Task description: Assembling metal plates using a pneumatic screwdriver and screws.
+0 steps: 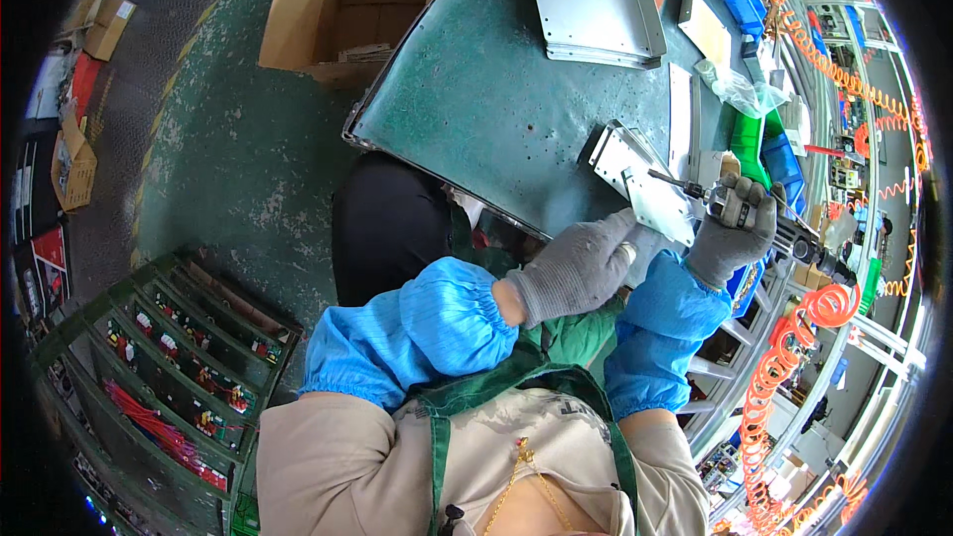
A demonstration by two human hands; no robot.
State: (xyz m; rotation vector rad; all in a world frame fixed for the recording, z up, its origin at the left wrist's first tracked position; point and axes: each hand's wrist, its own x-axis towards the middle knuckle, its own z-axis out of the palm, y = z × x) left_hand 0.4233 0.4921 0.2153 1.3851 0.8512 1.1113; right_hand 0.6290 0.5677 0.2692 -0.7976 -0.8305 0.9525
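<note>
My right hand [737, 223], in a grey glove, is closed round a power screwdriver [784, 233]. The tool lies nearly level, its thin bit pointing left over a silvery metal bracket [650, 194]. Whether the bit touches the bracket I cannot tell. The bracket rests tilted on the green worktable [476, 99], with small holes along its edge. My left hand [581, 268], also gloved, pinches the bracket's near edge between thumb and fingers; part of that grip is hidden. Blue sleeve covers reach over both forearms.
Flat metal plates [591, 10] lie stacked at the table's far side. Green and blue bins [749, 144] stand along the right, beside clear plastic bags [740, 89]. Orange coiled hoses [774, 387] hang at right. An open cardboard box [347, 10] and a slotted parts rack [169, 367] are left.
</note>
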